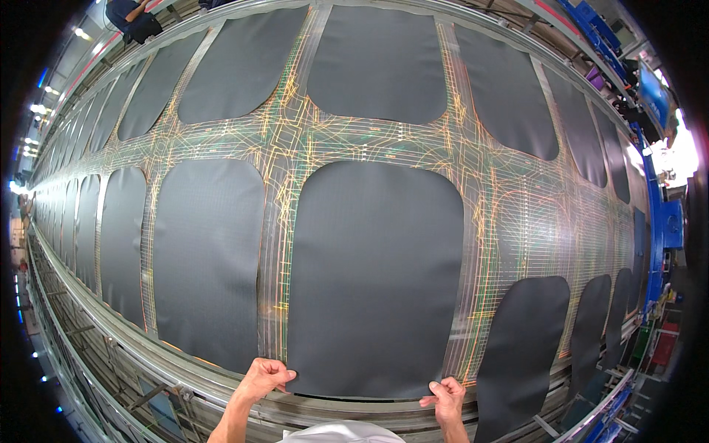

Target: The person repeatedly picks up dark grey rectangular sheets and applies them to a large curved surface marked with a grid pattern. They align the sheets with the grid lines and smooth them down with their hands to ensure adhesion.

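Nearest the lower edge is a bit of white clothing [343,432], with a bare forearm coming up on either side of it. The left hand [267,378] is nearly closed, its fingers curled and thumb and fingertips pinching the near left corner of a dark sheet [377,280]. The right hand [446,395] pinches the near right corner between thumb and finger, its other fingers loosely bent. The sheet lies flat on a long table [502,192] covered in orange, yellow and green lines, its straight near edge by the metal rail [185,378] and its rounded corners pointing away. Just left of it lies a similar sheet [210,258]; to the right, another sheet [524,340] hangs over the near edge. Beyond a lined strip runs a far row of sheets [377,66], and a person in dark clothing [136,18] is at the far side, upper left.
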The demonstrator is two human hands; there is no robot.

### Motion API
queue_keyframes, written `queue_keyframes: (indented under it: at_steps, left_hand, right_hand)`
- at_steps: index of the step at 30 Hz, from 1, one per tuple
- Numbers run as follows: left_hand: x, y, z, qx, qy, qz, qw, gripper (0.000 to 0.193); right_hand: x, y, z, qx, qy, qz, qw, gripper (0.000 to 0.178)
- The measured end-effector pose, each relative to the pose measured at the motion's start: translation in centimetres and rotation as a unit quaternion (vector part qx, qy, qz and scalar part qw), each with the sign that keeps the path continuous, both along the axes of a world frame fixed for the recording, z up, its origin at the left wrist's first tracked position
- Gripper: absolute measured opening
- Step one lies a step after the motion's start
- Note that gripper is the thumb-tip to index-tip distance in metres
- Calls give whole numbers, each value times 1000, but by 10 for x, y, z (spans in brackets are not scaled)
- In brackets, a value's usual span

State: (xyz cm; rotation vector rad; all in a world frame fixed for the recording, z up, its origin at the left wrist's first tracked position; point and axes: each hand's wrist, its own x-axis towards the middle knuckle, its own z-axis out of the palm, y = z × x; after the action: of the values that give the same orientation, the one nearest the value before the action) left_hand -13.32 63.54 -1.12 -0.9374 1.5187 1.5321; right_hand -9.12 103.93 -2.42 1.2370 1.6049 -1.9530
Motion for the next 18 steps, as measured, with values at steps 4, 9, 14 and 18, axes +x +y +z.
queue_keyframes:
  at_steps: [4,9,14,18]
  left_hand:
    - [-1,0,1,-7,-6,-9,1000,26]
    - [-1,-2,-1,-9,-9,-25,1000,27]
    - [3,-5,-6,-1,-10,-28,1000,27]
    - [3,-6,-7,-6,-9,-38,999,27]
  right_hand:
    - [1,0,-1,7,-8,-1,1000,21]
    - [2,1,-2,10,-4,1,1000,20]
    - [3,2,-4,2,-1,-5,1000,19]
    - [3,2,-2,-8,-4,-11,1000,17]
